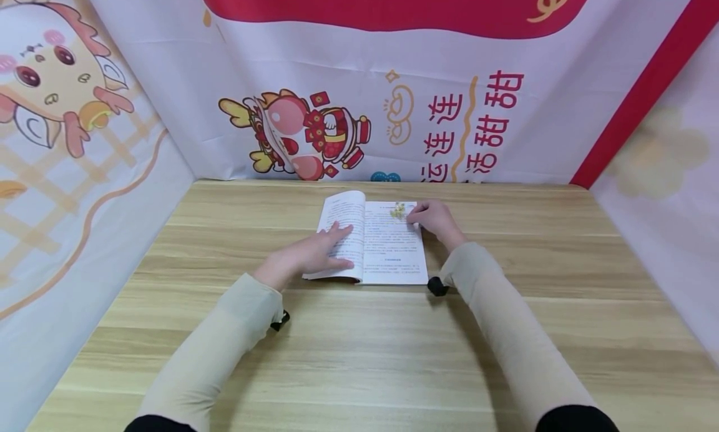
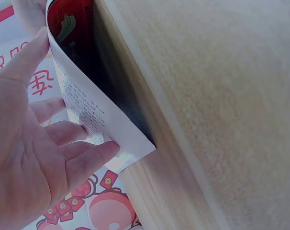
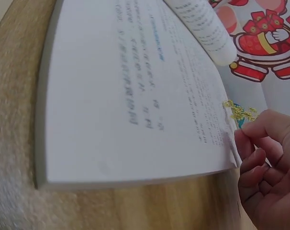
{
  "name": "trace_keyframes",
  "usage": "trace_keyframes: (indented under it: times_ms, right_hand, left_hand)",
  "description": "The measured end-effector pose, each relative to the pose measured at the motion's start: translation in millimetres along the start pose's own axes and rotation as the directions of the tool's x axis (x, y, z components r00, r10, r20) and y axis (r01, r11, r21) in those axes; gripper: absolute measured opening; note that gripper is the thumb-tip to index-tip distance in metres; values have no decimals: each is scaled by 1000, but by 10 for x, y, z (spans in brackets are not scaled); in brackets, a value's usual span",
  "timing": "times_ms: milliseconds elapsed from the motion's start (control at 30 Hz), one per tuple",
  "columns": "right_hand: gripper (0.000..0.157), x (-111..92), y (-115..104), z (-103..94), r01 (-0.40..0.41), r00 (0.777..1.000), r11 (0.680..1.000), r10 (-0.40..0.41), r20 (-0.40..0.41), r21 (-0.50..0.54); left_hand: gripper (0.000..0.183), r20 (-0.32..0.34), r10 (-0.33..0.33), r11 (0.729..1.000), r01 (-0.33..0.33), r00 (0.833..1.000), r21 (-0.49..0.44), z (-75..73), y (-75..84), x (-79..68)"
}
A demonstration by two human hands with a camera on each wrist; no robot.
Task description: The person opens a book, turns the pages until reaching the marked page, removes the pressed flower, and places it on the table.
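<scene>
A paperback book [image 1: 393, 251] lies spread on the wooden table, its left pages [image 1: 342, 245] bowed upward and its right page nearly flat. My left hand [image 1: 314, 252] rests on the left pages with the fingers spread; in the left wrist view the fingertips [image 2: 109, 149] touch the printed paper. At the top right corner of the book, my right hand [image 1: 435, 221] pinches a small gold openwork bookmark [image 3: 240, 112] between thumb and forefinger. The bookmark shows over the upper part of the right page, its held end hidden by the fingers. A red-and-black cover shows beneath the raised pages in the left wrist view.
The wooden table [image 1: 359, 357] reaches back to a printed cloth [image 1: 314, 57] with red characters and cartoon figures. More cloth hangs at the left and right sides. Black wrist-worn pieces [image 1: 437, 286] show by the light sleeves.
</scene>
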State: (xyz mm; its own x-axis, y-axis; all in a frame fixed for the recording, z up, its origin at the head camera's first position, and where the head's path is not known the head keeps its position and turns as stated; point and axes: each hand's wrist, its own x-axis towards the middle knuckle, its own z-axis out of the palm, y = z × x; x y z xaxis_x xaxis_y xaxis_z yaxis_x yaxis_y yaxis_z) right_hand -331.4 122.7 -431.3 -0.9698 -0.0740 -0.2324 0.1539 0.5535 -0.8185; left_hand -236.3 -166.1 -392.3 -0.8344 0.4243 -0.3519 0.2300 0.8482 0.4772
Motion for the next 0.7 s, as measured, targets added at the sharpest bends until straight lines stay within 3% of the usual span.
trace_keyframes:
  times_ms: [200,500,700]
  right_hand:
    - [21,-12,40,-99,-49,999,985,44,29,167]
    - [36,-101,95,-261,-97,992,953,71,101,285]
    - [40,-147,204,-413,-109,993,929,81,91,353]
  left_hand:
    - [90,0,6,1000,-6,1000,3,-3,-10,0]
    - [90,-1,8,1000,-8,1000,-13,-4,-5,-9]
    - [89,-8,20,1000,-20,1000,-11,-1,-4,-5]
